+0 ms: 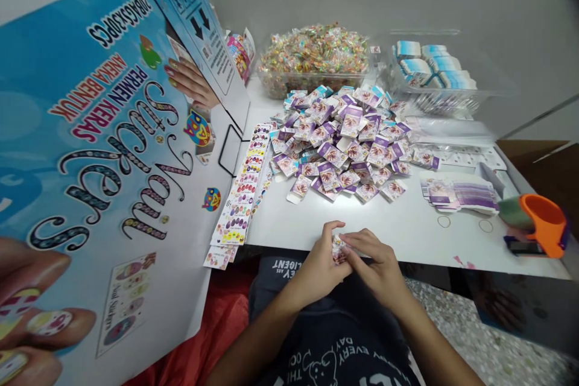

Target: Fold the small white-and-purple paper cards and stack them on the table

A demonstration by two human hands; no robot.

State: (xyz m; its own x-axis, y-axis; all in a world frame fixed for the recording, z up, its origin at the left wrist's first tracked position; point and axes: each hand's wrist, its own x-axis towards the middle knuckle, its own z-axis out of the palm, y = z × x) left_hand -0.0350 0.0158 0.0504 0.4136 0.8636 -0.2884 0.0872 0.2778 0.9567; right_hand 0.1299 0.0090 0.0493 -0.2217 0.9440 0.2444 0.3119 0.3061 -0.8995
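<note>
White table (284, 220) stands ahead; left hand (322, 264) and right hand (377, 262), half-curled, pinch a box (337, 249): probably light, crushable; grip edges.

Access: open lane along front of white bench (384, 223).
Lane runs from long printed paper sticker strips (246, 193) rightward to orange plastic tape dispenser (545, 232); left hand (323, 262) and right hand (375, 259) sit at its front edge. Heap of small purple-and-white cardboard boxes (348, 151) blocks centre; tall blue-and-white printed carton (117, 163) walls off the left.
</note>
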